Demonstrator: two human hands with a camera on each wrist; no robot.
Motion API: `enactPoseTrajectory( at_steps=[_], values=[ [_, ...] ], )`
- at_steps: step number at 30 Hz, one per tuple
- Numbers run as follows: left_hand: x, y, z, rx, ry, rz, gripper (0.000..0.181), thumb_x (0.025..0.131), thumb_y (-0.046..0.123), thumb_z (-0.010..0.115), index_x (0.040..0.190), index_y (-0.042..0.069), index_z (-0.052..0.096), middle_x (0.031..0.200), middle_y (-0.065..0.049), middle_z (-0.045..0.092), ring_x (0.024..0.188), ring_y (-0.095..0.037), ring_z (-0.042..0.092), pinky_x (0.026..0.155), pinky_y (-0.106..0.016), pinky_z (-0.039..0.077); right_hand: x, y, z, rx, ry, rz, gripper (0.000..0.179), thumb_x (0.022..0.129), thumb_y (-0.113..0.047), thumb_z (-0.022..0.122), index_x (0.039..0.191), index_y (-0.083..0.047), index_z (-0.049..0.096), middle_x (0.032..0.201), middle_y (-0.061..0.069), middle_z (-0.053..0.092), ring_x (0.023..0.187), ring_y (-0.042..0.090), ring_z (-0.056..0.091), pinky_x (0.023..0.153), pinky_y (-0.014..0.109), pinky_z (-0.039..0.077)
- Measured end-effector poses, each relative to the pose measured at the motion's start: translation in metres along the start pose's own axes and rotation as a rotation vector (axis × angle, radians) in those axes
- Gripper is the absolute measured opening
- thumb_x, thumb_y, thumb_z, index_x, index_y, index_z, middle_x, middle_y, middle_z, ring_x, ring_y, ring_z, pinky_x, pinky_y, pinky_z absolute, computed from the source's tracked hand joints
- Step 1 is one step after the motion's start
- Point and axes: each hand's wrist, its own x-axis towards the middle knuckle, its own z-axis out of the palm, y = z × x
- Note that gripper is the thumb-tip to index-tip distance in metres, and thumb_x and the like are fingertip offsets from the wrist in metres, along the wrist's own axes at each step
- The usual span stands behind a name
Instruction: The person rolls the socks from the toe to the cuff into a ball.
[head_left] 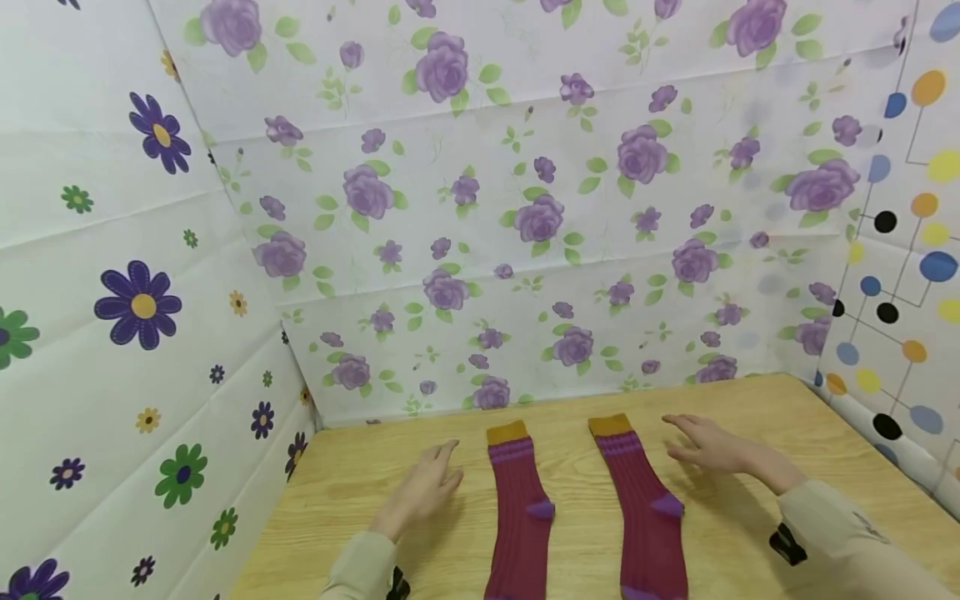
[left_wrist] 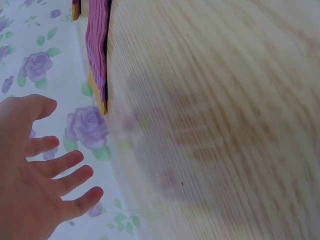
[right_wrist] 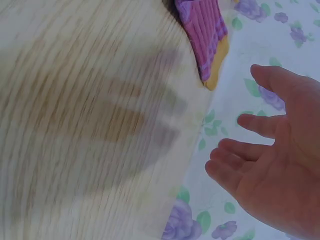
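Note:
Two maroon socks with mustard cuffs and purple heels lie flat, side by side, on the wooden table. The left sock [head_left: 516,508] has my left hand [head_left: 422,492] to its left, fingers spread and touching nothing. My right hand [head_left: 712,450] hovers to the right of the right sock [head_left: 645,508], its fingers loosely extended and holding nothing. In the left wrist view the ribbed cuff end of a sock [left_wrist: 98,45] shows beyond the thumb. A sock's cuff [right_wrist: 205,40] also appears at the top of the right wrist view. Both toe ends run toward the head view's bottom edge.
The light wooden table [head_left: 573,454] ends at a back wall covered in purple-rose cloth [head_left: 525,250]. A daisy-print cloth [head_left: 142,400] hangs at the left, and a dotted cloth [head_left: 900,317] at the right. Black wrist straps [head_left: 787,543] show below the sleeves.

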Motion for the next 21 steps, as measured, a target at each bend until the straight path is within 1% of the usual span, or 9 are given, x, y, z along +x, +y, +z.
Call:
enactPoseTrajectory(
  at_steps=[3, 6, 11, 14, 17, 21],
  values=[
    [0.002, 0.002, 0.002, -0.062, -0.015, -0.002, 0.055, 0.101, 0.026, 0.049, 0.148, 0.003, 0.032, 0.146, -0.027, 0.04, 0.135, -0.042, 0.039, 0.108, -0.057, 0.034, 0.003, -0.002, 0.0, 0.0, -0.001, -0.022, 0.061, 0.1, -0.031, 0.053, 0.14, 0.011, 0.037, 0.139, 0.037, 0.042, 0.126, 0.055, 0.039, 0.098, 0.065, 0.036],
    [0.003, 0.006, 0.004, -0.109, -0.017, 0.0, 0.054, 0.102, 0.026, 0.049, 0.147, 0.002, 0.033, 0.144, -0.027, 0.041, 0.133, -0.042, 0.041, 0.107, -0.056, 0.036, 0.007, -0.002, 0.001, 0.011, 0.004, -0.024, 0.059, 0.1, -0.031, 0.051, 0.14, 0.011, 0.039, 0.139, 0.034, 0.044, 0.126, 0.053, 0.042, 0.099, 0.064, 0.037],
    [0.009, 0.016, 0.005, -0.177, -0.013, 0.015, 0.052, 0.101, 0.025, 0.049, 0.144, -0.001, 0.037, 0.138, -0.028, 0.047, 0.128, -0.042, 0.046, 0.102, -0.055, 0.041, 0.01, -0.003, 0.0, 0.06, 0.003, -0.01, 0.055, 0.101, -0.03, 0.05, 0.138, 0.01, 0.041, 0.137, 0.033, 0.047, 0.118, 0.052, 0.05, 0.094, 0.06, 0.043],
    [0.012, 0.023, 0.005, -0.21, -0.004, 0.025, 0.048, 0.101, 0.022, 0.049, 0.142, -0.003, 0.039, 0.135, -0.029, 0.05, 0.124, -0.042, 0.05, 0.098, -0.054, 0.044, 0.012, -0.003, 0.0, 0.094, 0.015, -0.018, 0.049, 0.101, -0.027, 0.05, 0.134, 0.01, 0.047, 0.132, 0.033, 0.052, 0.112, 0.049, 0.055, 0.09, 0.056, 0.048],
    [0.015, 0.027, 0.006, -0.248, 0.013, 0.028, 0.044, 0.101, 0.019, 0.049, 0.139, -0.003, 0.043, 0.132, -0.028, 0.053, 0.12, -0.042, 0.052, 0.095, -0.053, 0.046, 0.014, -0.003, 0.002, 0.117, 0.035, -0.016, 0.043, 0.101, -0.023, 0.05, 0.128, 0.01, 0.053, 0.124, 0.029, 0.059, 0.109, 0.044, 0.059, 0.087, 0.051, 0.051],
    [0.017, 0.029, 0.008, -0.316, 0.032, 0.041, 0.038, 0.101, 0.016, 0.049, 0.134, -0.003, 0.049, 0.125, -0.028, 0.057, 0.112, -0.04, 0.057, 0.09, -0.051, 0.049, 0.016, -0.004, 0.004, 0.162, 0.043, 0.009, 0.036, 0.1, -0.019, 0.051, 0.122, 0.009, 0.058, 0.116, 0.026, 0.064, 0.103, 0.039, 0.062, 0.081, 0.046, 0.053]
  ],
)
